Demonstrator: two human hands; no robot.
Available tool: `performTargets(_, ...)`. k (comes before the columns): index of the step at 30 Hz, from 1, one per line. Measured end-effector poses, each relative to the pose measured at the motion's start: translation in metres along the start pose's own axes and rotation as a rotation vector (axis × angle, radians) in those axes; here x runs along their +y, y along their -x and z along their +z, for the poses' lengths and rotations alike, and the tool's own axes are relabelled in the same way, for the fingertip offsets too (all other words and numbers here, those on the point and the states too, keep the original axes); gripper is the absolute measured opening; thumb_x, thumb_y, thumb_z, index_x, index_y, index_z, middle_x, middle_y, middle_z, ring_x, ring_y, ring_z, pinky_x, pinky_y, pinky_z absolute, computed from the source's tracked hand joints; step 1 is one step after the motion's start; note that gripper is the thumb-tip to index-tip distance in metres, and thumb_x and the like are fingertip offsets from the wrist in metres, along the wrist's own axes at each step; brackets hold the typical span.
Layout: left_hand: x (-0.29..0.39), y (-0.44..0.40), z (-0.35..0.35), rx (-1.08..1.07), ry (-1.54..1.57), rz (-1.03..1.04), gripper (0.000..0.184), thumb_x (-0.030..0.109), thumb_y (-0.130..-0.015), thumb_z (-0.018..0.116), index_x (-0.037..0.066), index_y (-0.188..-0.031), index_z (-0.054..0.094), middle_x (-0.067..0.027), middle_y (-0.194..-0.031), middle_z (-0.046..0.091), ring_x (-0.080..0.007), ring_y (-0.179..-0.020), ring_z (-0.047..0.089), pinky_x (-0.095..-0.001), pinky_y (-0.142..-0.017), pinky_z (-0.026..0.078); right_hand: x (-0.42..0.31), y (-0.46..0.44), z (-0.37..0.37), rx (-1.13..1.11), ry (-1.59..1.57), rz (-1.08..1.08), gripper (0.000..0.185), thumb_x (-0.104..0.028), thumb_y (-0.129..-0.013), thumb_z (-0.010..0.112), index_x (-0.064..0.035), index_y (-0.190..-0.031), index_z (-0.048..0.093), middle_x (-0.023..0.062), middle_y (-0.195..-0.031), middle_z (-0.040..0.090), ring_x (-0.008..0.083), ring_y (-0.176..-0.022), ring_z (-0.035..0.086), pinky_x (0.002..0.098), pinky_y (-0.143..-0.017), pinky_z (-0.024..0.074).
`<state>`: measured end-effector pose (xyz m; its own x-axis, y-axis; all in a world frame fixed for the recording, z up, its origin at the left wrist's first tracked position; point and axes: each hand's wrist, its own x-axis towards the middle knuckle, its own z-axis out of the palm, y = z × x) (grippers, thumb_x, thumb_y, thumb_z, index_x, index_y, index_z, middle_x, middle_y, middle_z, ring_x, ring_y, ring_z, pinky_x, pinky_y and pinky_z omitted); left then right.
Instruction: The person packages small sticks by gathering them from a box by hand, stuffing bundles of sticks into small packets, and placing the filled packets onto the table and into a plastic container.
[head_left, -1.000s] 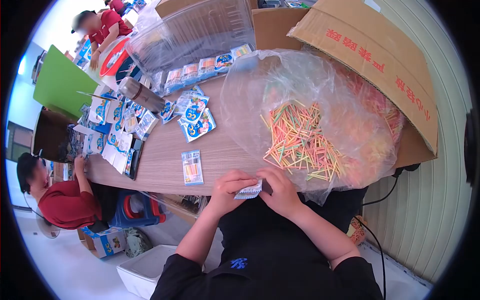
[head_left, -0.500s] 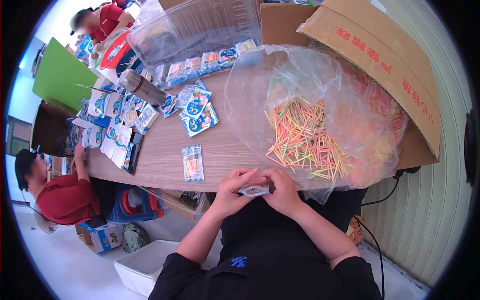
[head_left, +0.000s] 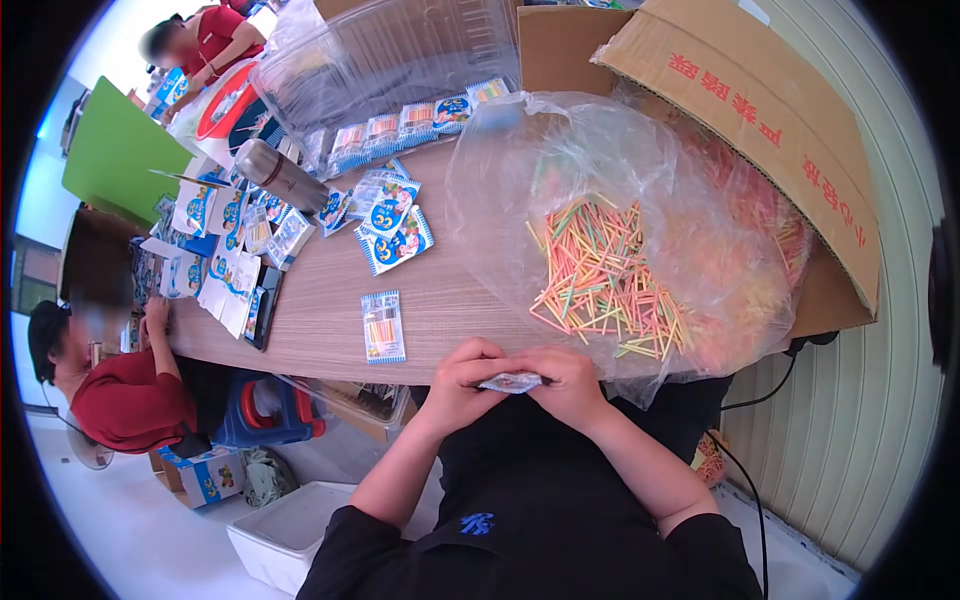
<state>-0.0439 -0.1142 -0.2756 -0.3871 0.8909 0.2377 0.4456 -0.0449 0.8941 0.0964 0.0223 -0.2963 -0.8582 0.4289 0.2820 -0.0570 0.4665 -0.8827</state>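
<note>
Between my left hand [head_left: 466, 388] and my right hand [head_left: 568, 384] is a small printed plastic packet [head_left: 511, 382], held at the table's front edge. The fingers of both hands are closed on it from either side, and only its near edge shows. To the left of my hands, one packet of coloured sticks [head_left: 383, 327] lies flat on the table. Beyond my right hand, thin pastel sticks [head_left: 610, 270] are heaped in the mouth of a large clear plastic bag [head_left: 490, 190].
A cardboard box [head_left: 770, 110] stands behind the bag. A clear plastic tray [head_left: 400, 60] holds a row of packets. Left are a steel flask [head_left: 282, 176], loose blue-and-white packets [head_left: 395, 240], folded cartons [head_left: 230, 285] and a phone [head_left: 262, 308]. Two people in red sit farther left.
My hands have drawn closer together, and the packet's edge, which gaped before, now looks flatter. Both people in red have shifted their arms slightly.
</note>
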Motion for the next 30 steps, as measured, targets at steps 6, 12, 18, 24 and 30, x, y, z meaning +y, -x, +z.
performTargets(6, -0.001, -0.002, -0.001, -0.025, -0.053, 0.084, 0.037, 0.003, -0.067, 0.087, 0.011, -0.102, 0.079, -0.0036, -0.088, 0.065, -0.017, -0.08, 0.064, -0.0285, -0.068, 0.051, 0.008, 0.003, 0.005, -0.011, 0.04, -0.061, 0.026, -0.007, -0.073, 0.079, -0.006, -0.099, 0.073, 0.0097, -0.097, 0.074, 0.0278, -0.092, 0.071, 0.0375, -0.079, 0.0559)
performTargets(12, 0.007, -0.004, -0.002, -0.007, -0.037, 0.098, 0.035, 0.004, -0.069, 0.086, 0.011, -0.103, 0.08, -0.0036, -0.087, 0.065, -0.0166, -0.079, 0.063, -0.0281, -0.067, 0.05, 0.01, 0.003, 0.004, -0.06, 0.074, -0.032, 0.029, -0.008, -0.071, 0.081, -0.0051, -0.098, 0.072, 0.0096, -0.095, 0.073, 0.0285, -0.09, 0.071, 0.0381, -0.079, 0.056)
performTargets(18, 0.011, -0.008, -0.015, 0.0, 0.024, 0.028, 0.026, -0.001, -0.074, 0.081, 0.008, -0.098, 0.08, -0.0042, -0.084, 0.065, -0.0158, -0.078, 0.063, -0.0273, -0.068, 0.049, -0.002, -0.004, -0.001, -0.068, 0.05, -0.022, 0.029, -0.012, -0.072, 0.082, -0.0054, -0.099, 0.072, 0.0099, -0.093, 0.073, 0.0282, -0.087, 0.07, 0.0378, -0.077, 0.0557)
performTargets(24, -0.001, -0.006, -0.087, 0.201, 0.22, -0.288, 0.011, -0.003, -0.078, 0.075, 0.001, -0.087, 0.078, -0.0058, -0.09, 0.065, -0.015, -0.085, 0.063, -0.0275, -0.073, 0.05, 0.0, -0.001, -0.003, -0.046, 0.048, -0.038, 0.026, -0.02, -0.078, 0.081, -0.0063, -0.099, 0.074, 0.01, -0.093, 0.073, 0.0278, -0.087, 0.07, 0.0376, -0.076, 0.0555)
performTargets(30, -0.043, -0.011, -0.161, 0.183, 0.2, -0.521, 0.004, 0.001, -0.08, 0.075, -0.001, -0.084, 0.076, -0.0067, -0.108, 0.063, -0.0185, -0.103, 0.06, -0.0319, -0.088, 0.049, 0.001, -0.001, -0.002, -0.032, 0.06, -0.054, 0.025, -0.02, -0.078, 0.082, -0.0056, -0.097, 0.074, 0.0104, -0.094, 0.073, 0.0278, -0.087, 0.069, 0.0368, -0.077, 0.0555)
